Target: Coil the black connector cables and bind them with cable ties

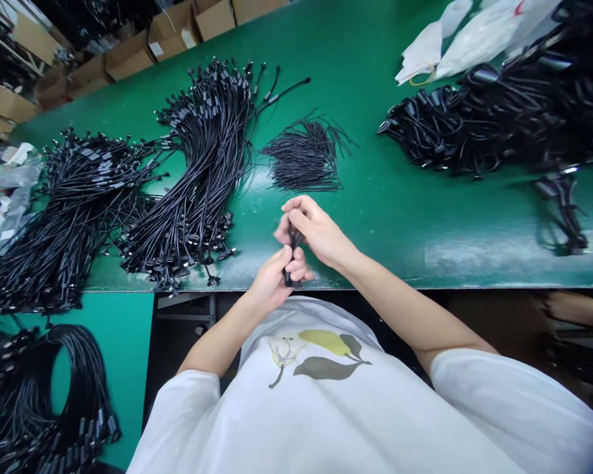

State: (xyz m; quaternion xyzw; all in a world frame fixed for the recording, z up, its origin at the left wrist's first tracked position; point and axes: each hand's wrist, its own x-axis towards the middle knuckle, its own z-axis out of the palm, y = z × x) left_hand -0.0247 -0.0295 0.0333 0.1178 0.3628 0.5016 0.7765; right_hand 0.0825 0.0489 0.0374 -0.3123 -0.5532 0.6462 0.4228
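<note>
Close to the table's front edge, my left hand (275,275) is closed around the lower part of a small folded black cable (295,238). My right hand (317,230) grips the same cable's upper part, its fingers slightly blurred. Most of the cable is hidden by my fingers. Just beyond my hands lies a loose pile of thin black ties (304,158). To the left of it spreads a large bundle of straight black cables (207,145) with small plugs at both ends.
Another cable pile (79,197) lies farther left, with coiled cables (79,368) on a lower green surface. At right are a heap of tied black cables (474,125), a separate small bundle (563,214) and white plastic bags (474,39). Cardboard boxes (172,33) line the far edge.
</note>
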